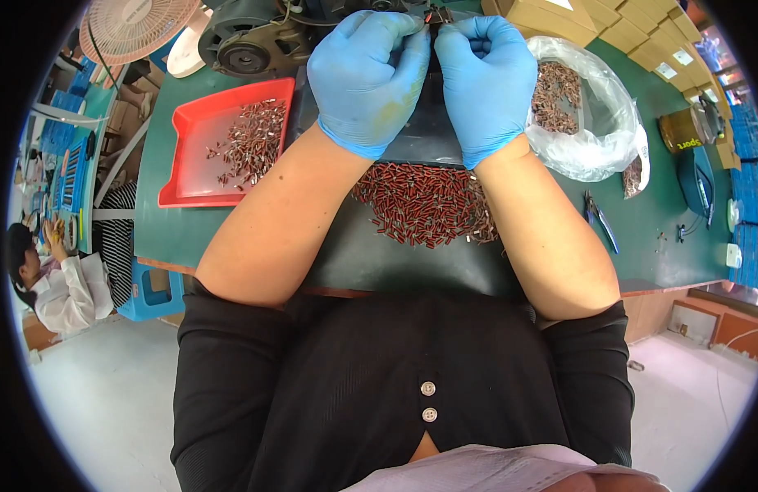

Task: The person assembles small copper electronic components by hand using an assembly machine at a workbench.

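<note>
1. Both grips are closed tight: the left hand (369,78) and the right hand (487,82), in blue gloves, pinch their fingertips together on one small dark piece (430,18) held between them at the far edge of the counter (641,246). What kind of piece it is cannot be told; it is nearly hidden.
2. Nearer the body, a heap of small red-brown parts (424,203) lies on a black mat (371,258) between the forearms.
3. A red tray (182,176) to the left holds a thinner scatter of similar parts.
4. A clear bag (592,123) on the right holds more.
5. Blue-handled pliers (599,220) lie right of the heap.
6. To do this well, I judge the fingertips should stay close on the piece, wrists steady and forearms clear of the heap.
</note>
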